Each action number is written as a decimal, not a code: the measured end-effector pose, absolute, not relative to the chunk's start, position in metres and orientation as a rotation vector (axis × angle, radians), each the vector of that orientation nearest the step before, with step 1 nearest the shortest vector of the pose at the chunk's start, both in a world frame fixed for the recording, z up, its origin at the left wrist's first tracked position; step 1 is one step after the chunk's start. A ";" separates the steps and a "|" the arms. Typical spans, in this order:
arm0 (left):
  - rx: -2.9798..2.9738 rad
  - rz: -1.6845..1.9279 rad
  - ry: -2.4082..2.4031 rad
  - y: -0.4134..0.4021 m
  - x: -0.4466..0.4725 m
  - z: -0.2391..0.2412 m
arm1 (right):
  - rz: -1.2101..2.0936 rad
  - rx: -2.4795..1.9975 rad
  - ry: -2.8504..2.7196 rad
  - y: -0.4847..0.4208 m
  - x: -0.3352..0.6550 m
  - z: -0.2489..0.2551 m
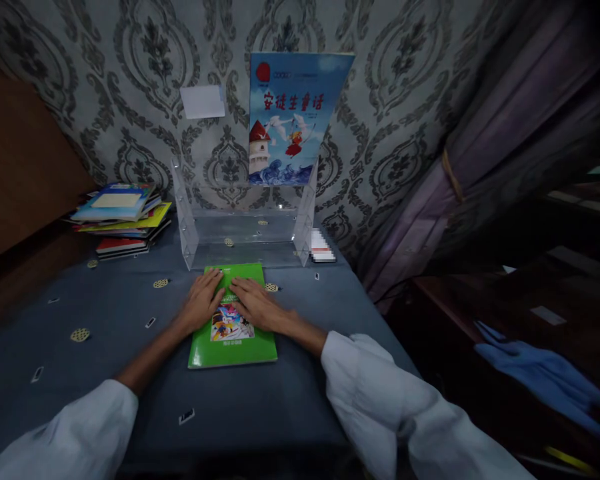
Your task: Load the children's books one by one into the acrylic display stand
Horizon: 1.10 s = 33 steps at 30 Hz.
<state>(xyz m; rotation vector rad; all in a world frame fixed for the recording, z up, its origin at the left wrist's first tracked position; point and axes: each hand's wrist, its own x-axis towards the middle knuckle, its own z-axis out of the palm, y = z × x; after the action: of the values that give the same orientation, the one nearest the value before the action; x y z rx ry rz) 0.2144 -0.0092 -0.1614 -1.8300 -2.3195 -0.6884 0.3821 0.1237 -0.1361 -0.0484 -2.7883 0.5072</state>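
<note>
A green book (pixel 204 350) with a colourful picture on its cover lies flat on the table in front of me. My left hand (pixel 203 300) rests on its upper left part, fingers stretched forward. On the upper right part lies my right hand (pixel 255 303), its fingers pointing toward the left and spread over the cover. Just behind the book stands a clear acrylic rack (pixel 185 220) with stepped tiers. A blue book (pixel 290 127) with red lettering stands upright at the top right of that rack, against the wallpaper.
A pile of books (pixel 120 207) sits at the back left, beside a brown wooden panel (pixel 25 167). A white card (pixel 203 102) is behind the rack. Right of the table edge are a tied curtain (pixel 420 193) and a blue cloth (pixel 540 373) on a dark surface.
</note>
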 end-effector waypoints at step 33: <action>-2.164 -0.171 -2.294 0.001 0.207 -0.142 | 0.823 -0.237 -2.493 0.191 0.388 -0.178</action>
<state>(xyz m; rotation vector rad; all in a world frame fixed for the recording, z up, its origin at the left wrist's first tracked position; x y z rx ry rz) 0.2068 0.0009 -0.1417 -2.1635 -2.2937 -0.1706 0.3880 0.1911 -0.1775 -0.2367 -2.4934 0.8225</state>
